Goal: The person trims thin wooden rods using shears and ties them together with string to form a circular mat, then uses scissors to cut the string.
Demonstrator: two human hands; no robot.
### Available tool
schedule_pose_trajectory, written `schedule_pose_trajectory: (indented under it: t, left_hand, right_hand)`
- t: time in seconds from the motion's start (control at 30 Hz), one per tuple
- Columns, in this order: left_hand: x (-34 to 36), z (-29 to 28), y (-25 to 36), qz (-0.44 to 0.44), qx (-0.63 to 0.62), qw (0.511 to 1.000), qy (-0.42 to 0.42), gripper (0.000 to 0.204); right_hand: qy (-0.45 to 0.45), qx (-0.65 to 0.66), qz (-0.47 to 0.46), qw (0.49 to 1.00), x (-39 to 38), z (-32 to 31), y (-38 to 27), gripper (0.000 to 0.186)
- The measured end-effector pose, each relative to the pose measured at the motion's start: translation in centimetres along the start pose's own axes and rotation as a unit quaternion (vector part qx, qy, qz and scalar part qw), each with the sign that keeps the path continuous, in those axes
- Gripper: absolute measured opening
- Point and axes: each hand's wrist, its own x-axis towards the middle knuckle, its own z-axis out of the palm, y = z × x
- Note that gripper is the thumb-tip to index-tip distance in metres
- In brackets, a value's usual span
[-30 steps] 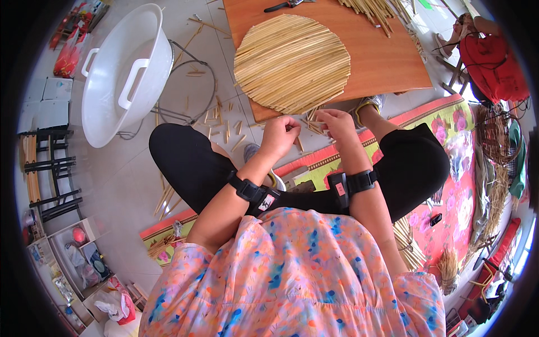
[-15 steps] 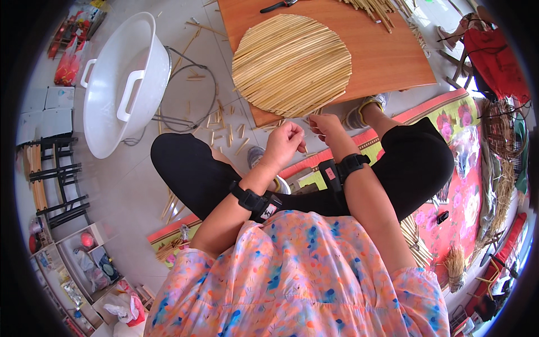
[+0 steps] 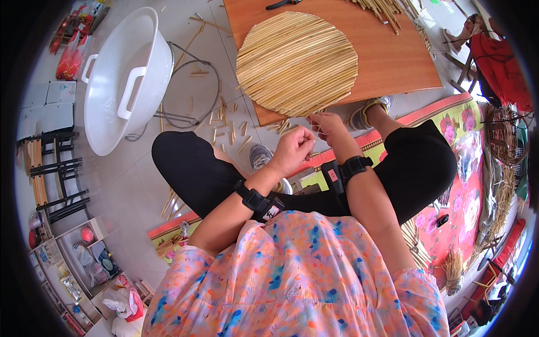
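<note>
My left hand (image 3: 293, 150) and right hand (image 3: 328, 126) sit close together just off the near edge of the wooden board (image 3: 393, 56), fingers curled in and pinched. Something thin and pale runs between them — a strand or sliver of reed, I think, but it is too fine to tell for sure. The right hand is almost touching the near rim of the round woven mat (image 3: 296, 63), which lies flat on the board, its lower part overhanging the board's near-left corner.

More loose reed sticks (image 3: 387, 8) lie at the far edge of the board, and a dark-handled tool (image 3: 283, 4) rests near its far-left corner. Short cut offcuts (image 3: 230, 126) are scattered over the tiled floor between the board and my crossed legs. To my left a big white plastic tub (image 3: 126, 78) stands tilted on the floor — a loop of grey wire (image 3: 188, 92) lies just beside it. A flowered mat (image 3: 449, 185) is under me on the right.
</note>
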Motion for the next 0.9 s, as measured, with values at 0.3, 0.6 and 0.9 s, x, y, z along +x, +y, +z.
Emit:
schedule_pose_trajectory:
  t: [0.3,0.6,0.9]
  left_hand:
    - [-0.2,-0.1,-1.2,0.042,0.008,0.998,-0.046,0.002]
    - [0.0,0.0,-2.4,0.036,-0.015,0.998,-0.047,0.002]
    - [1.2,-1.6,-2.8,0.003,-0.016,0.994,0.112,0.007]
  right_hand:
    - [0.012,0.022,-0.025,0.999,0.0,0.2,0.0,0.010]
    - [0.010,0.037,-0.040,0.998,-0.2,0.6,-0.2,0.013]
    - [0.014,0.046,-0.014,0.999,-1.3,0.3,-0.3,0.016]
